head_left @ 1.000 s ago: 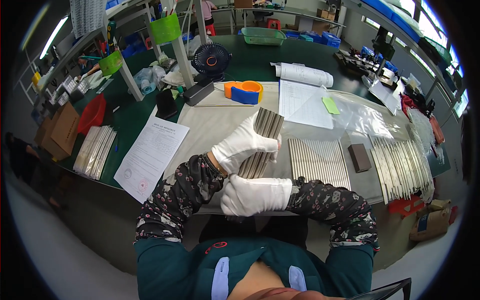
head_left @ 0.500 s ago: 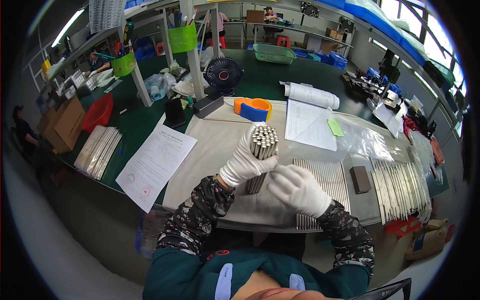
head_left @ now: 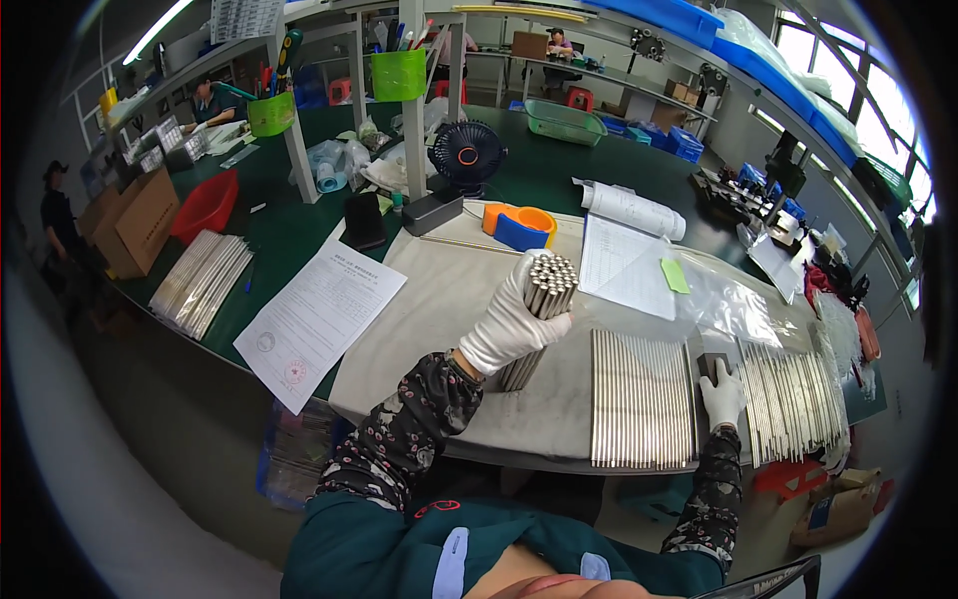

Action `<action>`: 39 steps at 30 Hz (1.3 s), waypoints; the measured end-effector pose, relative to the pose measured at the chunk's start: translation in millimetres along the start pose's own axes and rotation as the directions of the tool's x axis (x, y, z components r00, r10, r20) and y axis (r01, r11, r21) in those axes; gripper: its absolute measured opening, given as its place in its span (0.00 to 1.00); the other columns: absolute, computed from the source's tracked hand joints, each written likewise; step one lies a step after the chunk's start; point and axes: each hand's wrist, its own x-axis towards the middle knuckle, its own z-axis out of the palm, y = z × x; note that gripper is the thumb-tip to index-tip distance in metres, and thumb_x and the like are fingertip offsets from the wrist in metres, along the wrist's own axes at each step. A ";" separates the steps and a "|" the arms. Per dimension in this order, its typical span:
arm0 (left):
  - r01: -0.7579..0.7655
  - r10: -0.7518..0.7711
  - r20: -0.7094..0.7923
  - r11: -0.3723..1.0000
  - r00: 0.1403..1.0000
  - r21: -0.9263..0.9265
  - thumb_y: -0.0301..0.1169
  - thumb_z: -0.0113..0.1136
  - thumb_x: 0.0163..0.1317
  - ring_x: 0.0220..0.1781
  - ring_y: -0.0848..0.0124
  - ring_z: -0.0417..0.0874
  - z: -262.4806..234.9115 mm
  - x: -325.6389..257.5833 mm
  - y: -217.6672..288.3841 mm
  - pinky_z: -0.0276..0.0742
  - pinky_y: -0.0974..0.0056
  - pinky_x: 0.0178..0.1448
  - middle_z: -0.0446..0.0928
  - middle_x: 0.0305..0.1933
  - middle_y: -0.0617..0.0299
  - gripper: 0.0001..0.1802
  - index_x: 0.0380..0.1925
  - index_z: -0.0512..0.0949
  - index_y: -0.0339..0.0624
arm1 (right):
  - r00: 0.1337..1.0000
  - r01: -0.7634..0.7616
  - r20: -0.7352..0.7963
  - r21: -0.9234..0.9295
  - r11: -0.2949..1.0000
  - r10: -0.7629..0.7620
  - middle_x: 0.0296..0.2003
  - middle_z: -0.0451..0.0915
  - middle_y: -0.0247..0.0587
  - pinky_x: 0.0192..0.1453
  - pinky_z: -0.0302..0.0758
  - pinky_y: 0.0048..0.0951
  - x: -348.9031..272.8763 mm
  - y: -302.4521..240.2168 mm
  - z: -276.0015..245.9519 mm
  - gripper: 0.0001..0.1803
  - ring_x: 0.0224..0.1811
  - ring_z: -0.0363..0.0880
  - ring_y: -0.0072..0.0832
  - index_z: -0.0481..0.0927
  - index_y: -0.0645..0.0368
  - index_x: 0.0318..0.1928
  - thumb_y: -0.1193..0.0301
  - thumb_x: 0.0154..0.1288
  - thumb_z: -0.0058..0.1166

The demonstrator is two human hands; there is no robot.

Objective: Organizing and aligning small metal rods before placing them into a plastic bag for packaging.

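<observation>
My gloved left hand (head_left: 504, 324) is wrapped round an upright bundle of thin metal rods (head_left: 551, 283); their lower ends rest on the pale mat. At the right, my gloved right hand (head_left: 722, 401) has its fingers closed on the near end of a dark rectangular block (head_left: 711, 361). Left of that block lies a flat row of metal rods (head_left: 642, 399), side by side. To its right is another, looser batch of rods (head_left: 790, 401). The undersides of the fingers at the block are hidden.
A printed sheet (head_left: 317, 321) lies left of the mat (head_left: 439, 299). Beyond my left hand are an orange and blue tape dispenser (head_left: 521, 228) and a dark fan (head_left: 467, 155). Wrapped rods (head_left: 203, 282) and a red tray (head_left: 208, 206) sit far left. Shelf posts (head_left: 413, 150) rise behind.
My right hand has left the rod bundle and moved right, onto the dark block. My left hand still grips the bundle upright. The whole view has shifted slightly.
</observation>
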 end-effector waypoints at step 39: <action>-0.132 0.139 -0.124 0.990 0.983 0.058 0.26 0.59 0.43 0.34 0.73 0.74 12.2 -11.0 9.0 0.72 0.68 0.42 0.72 0.32 0.60 0.26 0.46 0.64 0.41 | 0.978 0.087 -0.186 -0.057 0.995 -0.096 0.58 0.64 0.51 0.60 0.63 0.37 -10.0 -24.0 -43.8 0.26 0.56 0.66 0.47 0.74 0.59 0.51 0.59 0.52 0.55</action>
